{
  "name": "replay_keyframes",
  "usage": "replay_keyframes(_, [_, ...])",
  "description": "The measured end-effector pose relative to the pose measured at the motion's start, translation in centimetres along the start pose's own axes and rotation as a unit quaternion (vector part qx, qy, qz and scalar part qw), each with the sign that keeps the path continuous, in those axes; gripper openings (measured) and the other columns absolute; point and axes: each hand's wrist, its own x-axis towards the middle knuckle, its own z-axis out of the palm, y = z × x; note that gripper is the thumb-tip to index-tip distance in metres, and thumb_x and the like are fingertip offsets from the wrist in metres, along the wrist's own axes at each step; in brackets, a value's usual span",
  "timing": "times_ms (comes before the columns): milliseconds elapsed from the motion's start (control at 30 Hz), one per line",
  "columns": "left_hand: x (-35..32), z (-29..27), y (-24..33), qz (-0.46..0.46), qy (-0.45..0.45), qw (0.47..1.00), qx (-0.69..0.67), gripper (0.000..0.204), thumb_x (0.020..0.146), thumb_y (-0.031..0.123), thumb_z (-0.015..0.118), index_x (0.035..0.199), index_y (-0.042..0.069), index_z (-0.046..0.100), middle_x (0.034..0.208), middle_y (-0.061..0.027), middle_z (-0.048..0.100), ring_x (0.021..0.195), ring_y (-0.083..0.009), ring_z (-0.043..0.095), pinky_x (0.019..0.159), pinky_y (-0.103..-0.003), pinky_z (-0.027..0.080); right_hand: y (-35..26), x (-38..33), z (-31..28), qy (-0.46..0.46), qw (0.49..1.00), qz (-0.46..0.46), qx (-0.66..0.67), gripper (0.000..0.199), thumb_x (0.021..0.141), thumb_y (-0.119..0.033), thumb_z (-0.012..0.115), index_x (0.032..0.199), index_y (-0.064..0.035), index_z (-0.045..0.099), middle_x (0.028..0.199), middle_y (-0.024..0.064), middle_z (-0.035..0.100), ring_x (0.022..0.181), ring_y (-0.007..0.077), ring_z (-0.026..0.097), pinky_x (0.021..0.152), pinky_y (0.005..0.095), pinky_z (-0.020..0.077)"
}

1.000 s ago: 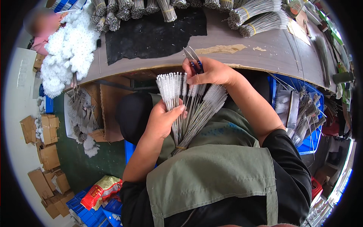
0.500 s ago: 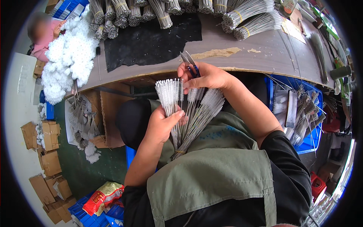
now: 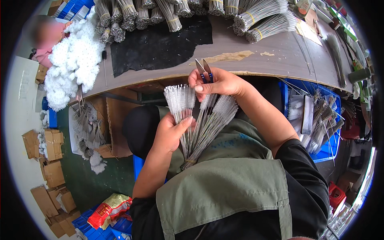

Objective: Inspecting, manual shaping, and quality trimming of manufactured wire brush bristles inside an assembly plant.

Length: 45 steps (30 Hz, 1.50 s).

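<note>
Over my lap, a fanned bundle of thin wire brushes (image 3: 225, 109) with white bristle ends is gathered by a yellow band (image 3: 191, 161) at its lower end. My left hand (image 3: 167, 132) is closed round the left part of the bundle, thumb across the wires, bristle tips pointing up. My right hand (image 3: 224, 83) keeps a pair of small scissors (image 3: 205, 72) in its palm, blades upward and slightly apart. Its thumb and forefinger are at the bristle tips beside the left group. Whether they pinch a single brush is hard to make out.
Banded wire bundles (image 3: 262, 18) lie along the far side of the table (image 3: 160, 76), near a black sheet (image 3: 160, 44). White brushes (image 3: 76, 60) are heaped at left, with a person beyond. A blue crate (image 3: 330, 148) of brushes stands right. Cartons (image 3: 54, 172) line the left wall.
My right hand has shifted slightly, and the scissors have turned a little, their tips moving right and down. The brushes by my right fingers have closed up toward the left group.
</note>
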Motion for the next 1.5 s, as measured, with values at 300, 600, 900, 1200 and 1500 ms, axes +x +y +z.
replay_keyframes(300, [0.0, -0.1, 0.2, -0.037, 0.007, 0.999, 0.001, 0.019, 0.085, 0.006, 0.059, 0.101, 0.0, 0.053, 0.089, -0.0065, 0.059, 0.079, -0.0166, 0.061, 0.07, -0.032, 0.054, 0.0, 0.0, 0.1, 0.012, 1.0, -0.004, -0.011, 0.018, 0.082, -0.009, 0.066, 0.092, -0.0034, 0.052, 0.074, 0.0001, 0.053, 0.067, 0.0093, 0.054, 0.065, 0.0227, 0.0451])
replay_keyframes(600, [-0.1, 0.2, 0.9, -0.051, 0.002, 0.998, -0.031, 0.022, 0.084, 0.006, 0.06, 0.104, 0.0, 0.054, 0.092, -0.007, 0.059, 0.083, -0.0192, 0.062, 0.071, -0.036, 0.055, 0.2, -0.1, -0.3, 0.012, 1.0, -0.002, -0.014, 0.02, 0.08, -0.014, 0.07, 0.089, -0.0061, 0.055, 0.075, -0.0028, 0.053, 0.068, 0.0079, 0.055, 0.065, 0.0217, 0.0447])
replay_keyframes(900, [0.1, 0.2, 0.5, -0.06, -0.038, 0.997, -0.022, 0.019, 0.082, 0.006, 0.062, 0.099, 0.002, 0.055, 0.091, -0.0079, 0.059, 0.084, -0.024, 0.062, 0.072, -0.04, 0.054, -0.1, 0.4, -0.2, 0.076, 0.99, -0.074, -0.097, 0.033, 0.093, -0.037, 0.05, 0.097, -0.0046, 0.053, 0.07, -0.0011, 0.049, 0.065, 0.008, 0.048, 0.061, 0.0238, 0.0426])
replay_keyframes(1200, [0.0, -0.5, 0.6, -0.054, -0.022, 0.998, -0.039, 0.019, 0.084, 0.004, 0.06, 0.101, 0.003, 0.053, 0.09, -0.0065, 0.058, 0.085, -0.0246, 0.063, 0.073, -0.041, 0.054, -4.5, -4.5, 4.7, 0.233, 0.911, -0.078, -0.331, 0.033, 0.096, -0.029, 0.043, 0.1, 0.0022, 0.052, 0.071, 0.0111, 0.051, 0.063, 0.0219, 0.047, 0.062, 0.0311, 0.0412])
replay_keyframes(1500, [0.0, -0.2, 0.8, -0.056, -0.019, 0.997, -0.049, 0.023, 0.085, 0.004, 0.058, 0.106, 0.002, 0.051, 0.093, -0.0076, 0.057, 0.087, -0.0241, 0.062, 0.075, -0.042, 0.054, -0.6, -8.1, 8.6, 0.16, 0.935, 0.156, -0.275, 0.036, 0.095, -0.031, 0.043, 0.079, 0.0003, 0.05, 0.059, 0.0188, 0.053, 0.062, 0.0395, 0.056, 0.056, 0.0429, 0.0431])
